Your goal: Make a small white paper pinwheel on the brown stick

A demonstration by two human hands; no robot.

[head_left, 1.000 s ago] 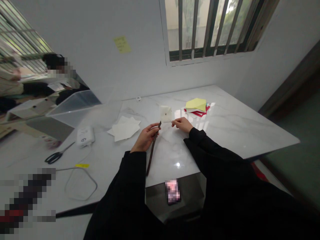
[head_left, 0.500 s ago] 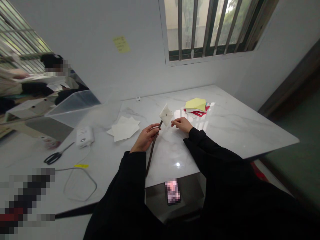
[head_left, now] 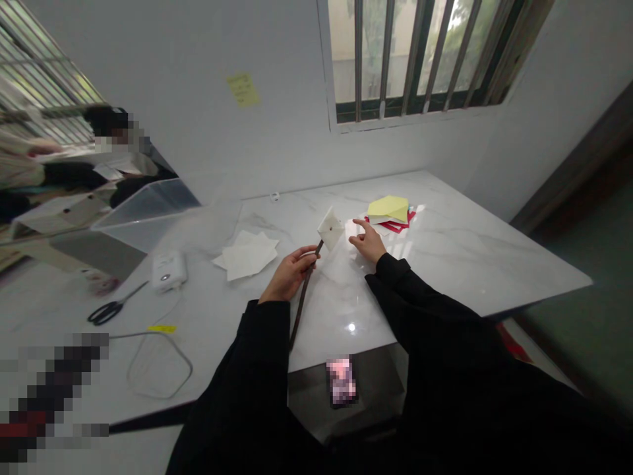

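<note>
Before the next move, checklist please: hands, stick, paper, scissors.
1. Left hand gripping the dark stick: ok.
2. Folded white paper at the stick's upper end: ok.
3. Paper firmly fastened there: cannot tell, detail too small.
4. Right hand apart from the folded paper, nothing seen in its fingers: ok.
5. Scissors away from both hands, off to the left: ok.

Left hand point(head_left: 289, 276) pinching; right hand point(head_left: 369, 245) pointing leftward.
</note>
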